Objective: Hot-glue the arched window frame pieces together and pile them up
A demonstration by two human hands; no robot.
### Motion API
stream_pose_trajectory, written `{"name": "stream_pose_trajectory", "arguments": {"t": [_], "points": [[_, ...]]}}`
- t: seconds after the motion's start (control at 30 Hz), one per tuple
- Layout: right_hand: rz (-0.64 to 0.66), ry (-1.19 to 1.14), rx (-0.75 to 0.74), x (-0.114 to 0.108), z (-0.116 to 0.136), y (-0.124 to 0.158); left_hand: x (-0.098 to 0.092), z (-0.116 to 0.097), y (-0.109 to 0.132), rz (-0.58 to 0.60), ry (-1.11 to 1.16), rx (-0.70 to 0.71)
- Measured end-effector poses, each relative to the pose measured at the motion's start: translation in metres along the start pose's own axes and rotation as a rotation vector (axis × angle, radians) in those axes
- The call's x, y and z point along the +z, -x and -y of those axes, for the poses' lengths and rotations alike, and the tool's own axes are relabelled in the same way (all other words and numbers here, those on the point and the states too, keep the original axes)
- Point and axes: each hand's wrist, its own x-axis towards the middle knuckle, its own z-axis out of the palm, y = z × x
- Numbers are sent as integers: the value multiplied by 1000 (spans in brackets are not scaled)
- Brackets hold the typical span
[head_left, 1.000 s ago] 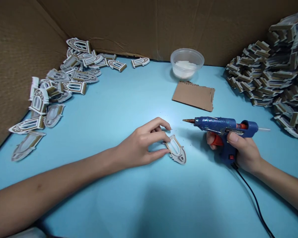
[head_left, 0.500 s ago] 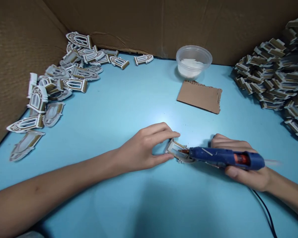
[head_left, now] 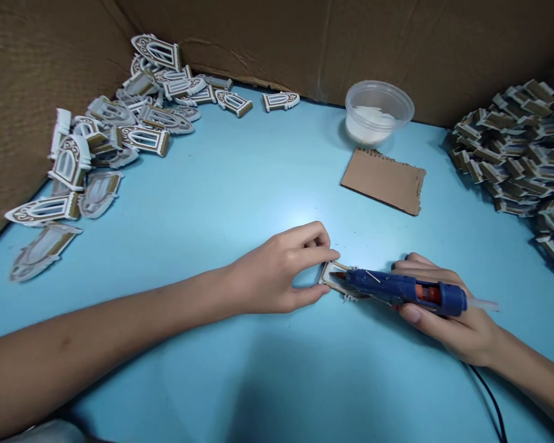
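My left hand grips the near end of a small arched window frame between thumb and fingers, on the blue table. In my right hand is a blue hot glue gun, its fingers wrapped round the handle. The copper-coloured nozzle points left and sits over the frame's inner opening; whether it touches the frame I cannot tell. A clear glue stick sticks out of the gun's back end. The gun's body hides the frame's right part.
A heap of similar window frames lies at the left, and a larger pile stands at the right. Behind my hands are a cardboard piece and a clear tub holding white material. Cardboard walls enclose the table; a black cord runs at lower right.
The glue gun's nozzle has shifted slightly left over the frame, nearer its end by my left hand. My view has turned a little. Both hands keep their hold.
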Motion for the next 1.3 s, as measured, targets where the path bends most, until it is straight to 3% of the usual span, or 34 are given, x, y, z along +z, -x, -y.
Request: {"name": "stream_pose_trajectory", "arguments": {"t": [1.3], "points": [[-97, 36, 27, 2, 1, 4, -4, 1, -1, 77, -24, -4]]}}
